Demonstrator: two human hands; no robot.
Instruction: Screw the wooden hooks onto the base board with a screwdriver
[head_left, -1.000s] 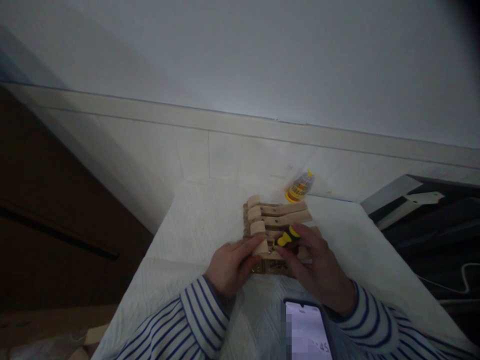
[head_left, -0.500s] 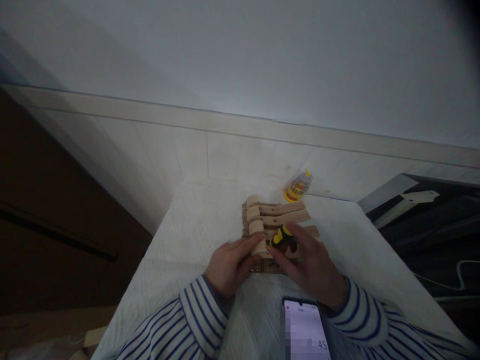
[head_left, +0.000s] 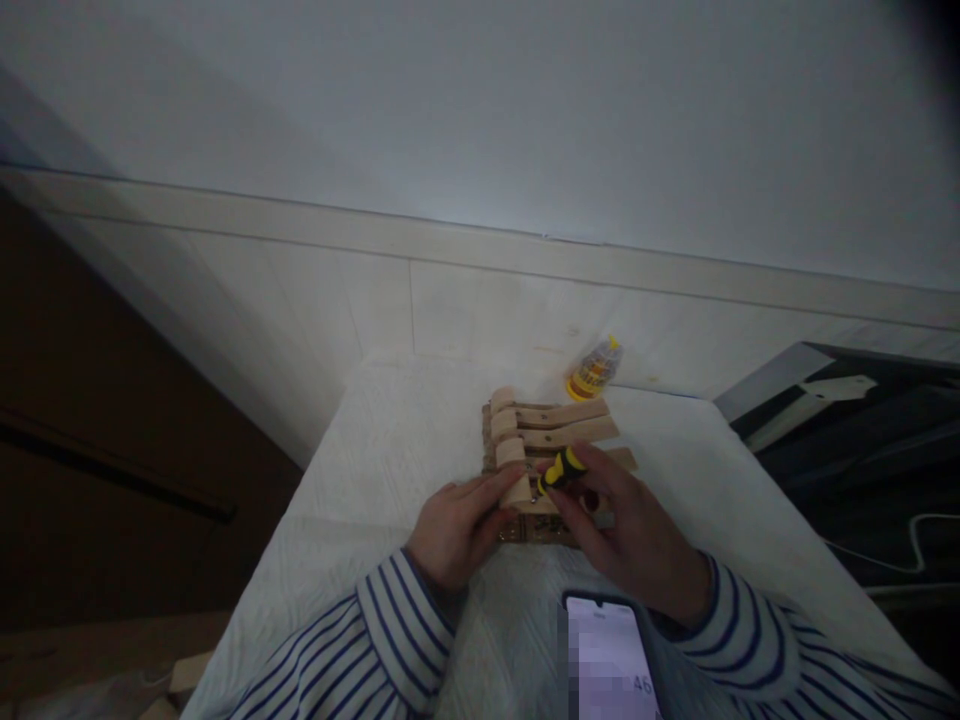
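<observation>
Left hand (head_left: 457, 525): apparently pinching the near-left edge of the pale wooden slatted piece (head_left: 559, 428), mid-way across the white-covered table (head_left: 375, 470).
Right hand (head_left: 637, 540): gripping the stubby yellow-and-black screwdriver (head_left: 561, 470) over that piece.
Far right: small yellow-lidded jar (head_left: 594, 368).
Near: dark smartphone (head_left: 607, 660).

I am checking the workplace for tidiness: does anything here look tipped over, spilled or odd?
The small yellow and clear plastic container seems to lie tipped on its side at the far edge of the white table, near the wall. No spill shows. Nothing else stands out.
</observation>
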